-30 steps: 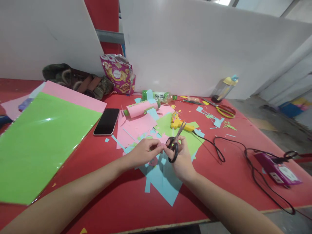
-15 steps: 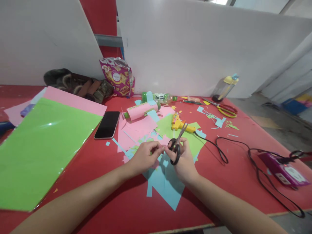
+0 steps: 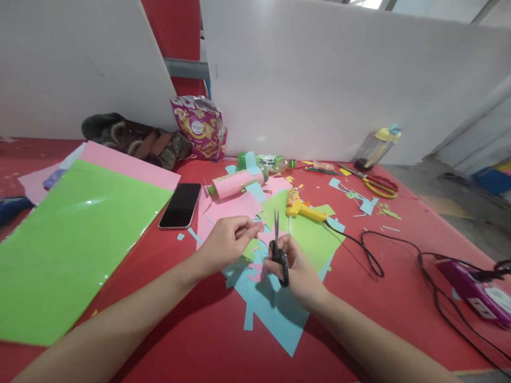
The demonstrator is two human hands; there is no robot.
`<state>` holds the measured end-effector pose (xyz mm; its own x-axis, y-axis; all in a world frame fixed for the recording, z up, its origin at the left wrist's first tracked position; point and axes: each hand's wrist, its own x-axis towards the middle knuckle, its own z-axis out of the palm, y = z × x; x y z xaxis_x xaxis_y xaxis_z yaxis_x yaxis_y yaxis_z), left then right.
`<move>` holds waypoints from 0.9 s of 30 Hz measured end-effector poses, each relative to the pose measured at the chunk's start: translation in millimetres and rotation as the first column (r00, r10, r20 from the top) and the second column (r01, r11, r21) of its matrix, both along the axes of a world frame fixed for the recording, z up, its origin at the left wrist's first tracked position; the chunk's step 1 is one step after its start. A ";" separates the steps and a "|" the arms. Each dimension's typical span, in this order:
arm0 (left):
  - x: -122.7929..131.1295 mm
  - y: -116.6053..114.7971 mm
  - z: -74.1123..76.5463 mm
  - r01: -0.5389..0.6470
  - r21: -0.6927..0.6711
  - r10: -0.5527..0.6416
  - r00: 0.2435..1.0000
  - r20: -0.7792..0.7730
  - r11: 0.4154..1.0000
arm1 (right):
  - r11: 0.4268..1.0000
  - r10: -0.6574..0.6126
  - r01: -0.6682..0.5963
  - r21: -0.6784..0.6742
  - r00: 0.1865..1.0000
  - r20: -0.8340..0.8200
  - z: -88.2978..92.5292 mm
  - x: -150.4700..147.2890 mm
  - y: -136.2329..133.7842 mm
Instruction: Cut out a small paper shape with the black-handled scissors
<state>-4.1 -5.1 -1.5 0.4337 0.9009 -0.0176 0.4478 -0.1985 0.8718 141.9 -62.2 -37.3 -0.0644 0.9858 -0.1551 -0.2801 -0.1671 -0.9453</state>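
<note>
Scissors (image 3: 276,240) are at mid-table, in the right hand (image 3: 301,274), above loose blue paper (image 3: 279,319). At far left, a green sheet (image 3: 88,239) in a clear wrapper lies flat, apparently placed clear of the cuttings. A phone (image 3: 180,206) lies just beside it. The left hand (image 3: 227,242) is curled nearly closed, thumb and forefinger pinching a small pink piece (image 3: 261,227) by its edge, presumably to leave the rest uncovered. The right hand is half closed around the scissors' black handles, blades almost together and pointing away from the body. Farther right, a yellow glue gun (image 3: 309,211) rests on green paper (image 3: 311,239), perhaps to protect the tabletop (image 3: 207,340).
</note>
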 end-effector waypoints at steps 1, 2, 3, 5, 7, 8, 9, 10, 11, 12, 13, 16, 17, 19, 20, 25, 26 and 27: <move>-1.5 0.8 4.1 -0.022 -0.016 0.022 1.000 0.015 1.000 | 0.999 0.032 -0.033 -0.008 0.999 -0.012 -0.5 -0.3 -0.5; -2.9 1.4 7.9 -0.033 -0.016 0.034 0.999 0.023 0.999 | 0.998 0.064 -0.065 -0.014 0.998 -0.026 -0.8 -0.5 -1.1; -4.1 1.9 11.3 -0.057 0.004 0.057 0.998 0.038 0.998 | 0.995 0.093 -0.094 -0.016 0.995 -0.042 -1.0 -0.7 -1.6; -6.2 2.6 16.2 -0.078 0.020 0.077 0.995 0.061 0.997 | 0.989 0.150 -0.151 -0.002 0.986 -0.071 -0.9 -0.5 -2.6; -7.8 2.9 18.3 -0.081 0.018 0.079 0.993 0.091 0.997 | 0.979 0.205 -0.203 0.031 0.975 -0.086 -0.3 0.1 -3.8; -8.5 2.8 18.4 -0.078 0.012 0.076 0.992 0.103 0.997 | 0.972 0.231 -0.227 0.053 0.969 -0.092 0.0 0.4 -4.3; -9.0 2.6 18.2 -0.073 0.006 0.072 0.991 0.109 0.997 | 0.965 0.258 -0.251 0.076 0.961 -0.097 0.4 0.8 -4.9; -9.4 2.2 17.9 -0.070 0.003 0.069 0.992 0.108 0.998 | 0.957 0.283 -0.274 0.096 0.953 -0.103 0.7 1.1 -5.4; -9.7 1.6 17.6 -0.065 0.003 0.064 0.993 0.104 0.998 | 0.948 0.309 -0.298 0.112 0.945 -0.110 1.1 1.4 -5.9; -9.7 0.7 17.6 -0.060 0.007 0.059 0.993 0.100 0.998 | 0.938 0.337 -0.323 0.125 0.934 -0.117 1.4 1.7 -6.3; -9.6 -0.3 17.8 -0.052 0.011 0.051 0.994 0.100 0.999 | 0.929 0.362 -0.346 0.133 0.924 -0.122 1.8 1.8 -6.8; -8.4 -3.8 19.7 -0.022 -0.002 0.023 0.995 0.100 1.000 | 0.905 0.415 -0.397 0.152 0.902 -0.119 2.6 1.7 -7.9; -7.8 -4.8 20.3 -0.016 -0.014 0.017 0.995 0.095 1.000 | 0.901 0.423 -0.404 0.157 0.899 -0.115 2.8 1.6 -8.2; -6.3 -6.4 21.0 0.003 -0.025 -0.001 0.994 0.112 1.000 | 0.900 0.424 -0.404 0.162 0.899 -0.113 2.9 1.5 -8.6; -5.5 -7.1 21.0 0.012 -0.025 -0.008 0.992 0.126 1.000 | 0.900 0.424 -0.405 0.162 0.898 -0.115 2.8 1.5 -8.7; -2.2 -9.7 20.9 0.036 -0.045 -0.030 0.989 0.143 0.998 | 0.897 0.435 -0.417 0.149 0.892 -0.122 3.1 1.8 -8.9; -1.8 -10.1 21.0 0.038 -0.051 -0.030 0.989 0.143 0.998 | 0.897 0.434 -0.417 0.145 0.892 -0.122 3.5 1.9 -8.9; -1.5 -10.5 21.1 0.042 -0.058 -0.033 0.989 0.144 0.997 | 0.898 0.433 -0.416 0.143 0.893 -0.124 3.8 2.0 -8.9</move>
